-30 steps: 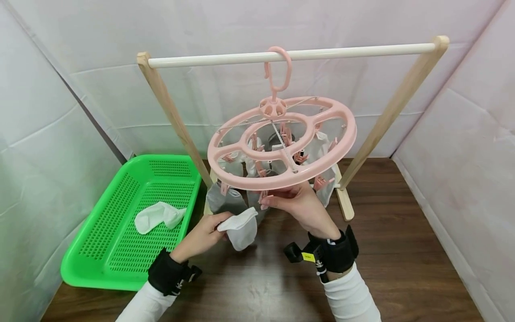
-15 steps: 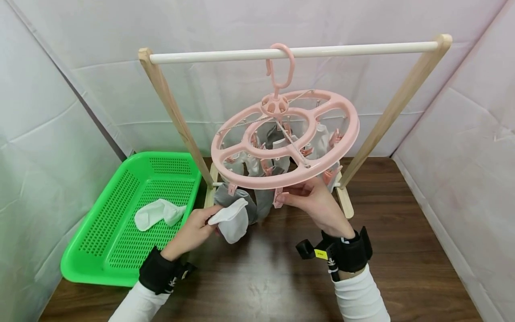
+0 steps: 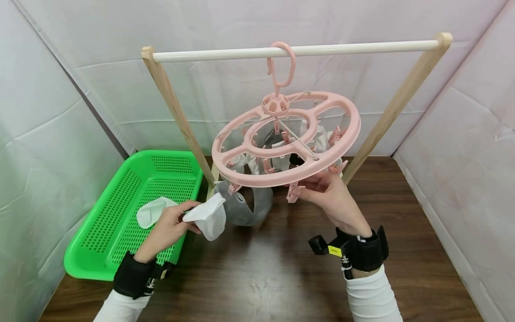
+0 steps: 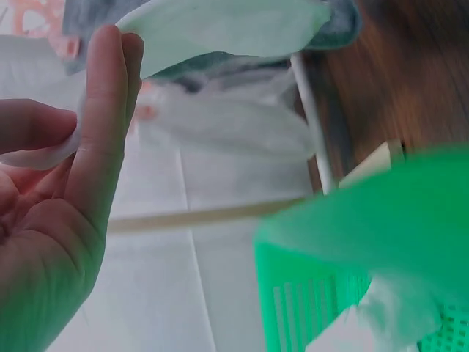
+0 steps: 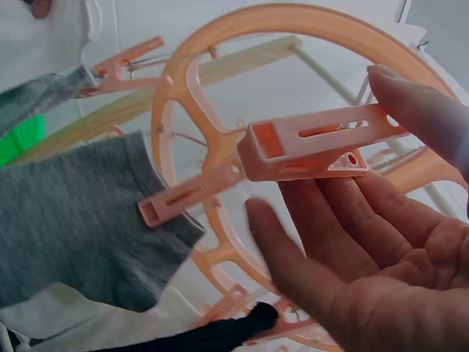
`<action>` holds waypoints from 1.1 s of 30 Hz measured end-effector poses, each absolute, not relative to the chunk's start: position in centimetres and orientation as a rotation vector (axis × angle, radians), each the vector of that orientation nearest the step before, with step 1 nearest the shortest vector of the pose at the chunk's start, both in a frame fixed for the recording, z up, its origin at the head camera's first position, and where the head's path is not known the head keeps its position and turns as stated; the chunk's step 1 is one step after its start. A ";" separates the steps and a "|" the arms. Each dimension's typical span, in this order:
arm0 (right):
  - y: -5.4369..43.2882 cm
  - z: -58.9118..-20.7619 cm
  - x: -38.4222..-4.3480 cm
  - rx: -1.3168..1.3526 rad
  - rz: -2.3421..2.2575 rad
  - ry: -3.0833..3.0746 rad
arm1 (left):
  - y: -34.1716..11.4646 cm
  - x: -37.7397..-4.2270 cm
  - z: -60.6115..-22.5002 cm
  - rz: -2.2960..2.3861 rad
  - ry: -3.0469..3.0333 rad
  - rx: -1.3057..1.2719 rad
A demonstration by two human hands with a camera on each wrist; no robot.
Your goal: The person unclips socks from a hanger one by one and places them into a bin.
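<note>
My left hand [image 3: 166,230] pinches a white sock [image 3: 210,219] near the green basket's right side; in the left wrist view the thumb and straight fingers [image 4: 106,95] hold its edge. My right hand [image 3: 335,201] is under the front rim of a pink oval clip hanger [image 3: 261,180]. Its thumb and fingers pinch a pink clothespin [image 5: 315,139] at the handle end, with no cloth in that pin. Grey socks [image 3: 241,210] hang from the hanger's front left, one gripped by another pin [image 5: 187,194] in the right wrist view. Several more socks hang behind, partly hidden by the rim.
The hanger hooks over a white rod [image 3: 362,49] on a wooden stand [image 3: 396,107]. At left, a green basket [image 3: 94,188] holds another white sock [image 3: 153,211]. White cloth walls surround the dark wooden table [image 3: 261,277].
My left hand has moved left with the white sock, away from the hanger. My right hand has shifted right with the clothespin, and the hanger has turned slightly.
</note>
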State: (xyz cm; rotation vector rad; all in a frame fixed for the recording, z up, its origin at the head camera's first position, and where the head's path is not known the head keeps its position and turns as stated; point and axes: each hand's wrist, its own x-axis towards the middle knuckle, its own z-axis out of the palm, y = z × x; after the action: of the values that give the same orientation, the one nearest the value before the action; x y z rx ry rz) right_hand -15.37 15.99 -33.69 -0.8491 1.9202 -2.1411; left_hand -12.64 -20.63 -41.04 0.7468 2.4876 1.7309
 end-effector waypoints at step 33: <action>20.1 -32.0 -15.1 -0.743 -2.143 2.140 | -28.0 -10.8 -39.5 1.646 2.889 0.175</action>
State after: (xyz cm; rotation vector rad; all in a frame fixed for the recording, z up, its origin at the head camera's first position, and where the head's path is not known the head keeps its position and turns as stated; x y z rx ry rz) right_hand -15.13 20.07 -31.95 -0.7425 2.1403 -2.1428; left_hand -10.85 -28.05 -39.54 0.1753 2.8892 1.6458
